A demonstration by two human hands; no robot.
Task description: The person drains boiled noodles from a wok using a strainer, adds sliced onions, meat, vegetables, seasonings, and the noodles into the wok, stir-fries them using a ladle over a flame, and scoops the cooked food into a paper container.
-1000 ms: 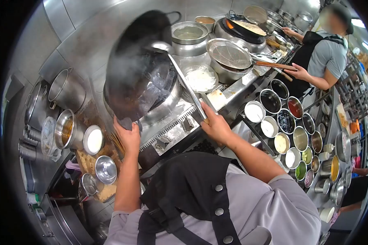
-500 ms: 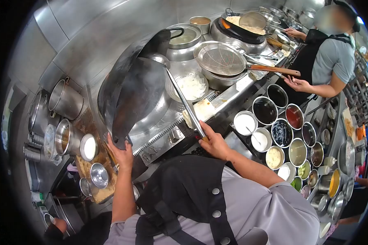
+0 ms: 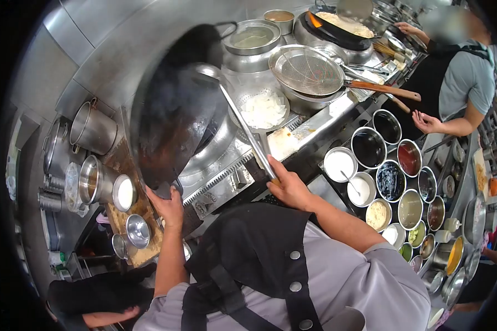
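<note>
A large black wok (image 3: 174, 116) is tipped up over the stove at the left centre, with faint steam about it. My left hand (image 3: 167, 205) is closed round a dark cloth (image 3: 163, 191) at the wok's near edge. In my right hand (image 3: 287, 185) is the end of a long metal ladle (image 3: 247, 129), whose bowl lies against the wok's far inner side. What is inside the wok is too dark and blurred to tell. Right of the wok, white pieces (image 3: 262, 110) lie in a perforated strainer.
A mesh skimmer (image 3: 306, 70) with a wooden handle rests over a pot. Sauce and seasoning tins (image 3: 369, 148) stand at the right. Pots (image 3: 93, 128) and bowls (image 3: 138, 230) are at the left. One co-worker (image 3: 453, 83) stands at the upper right, another (image 3: 102, 298) at the lower left.
The wok has swung down and back up in my left hand. The ladle has moved along with it. A co-worker has come further into view at the lower left.
</note>
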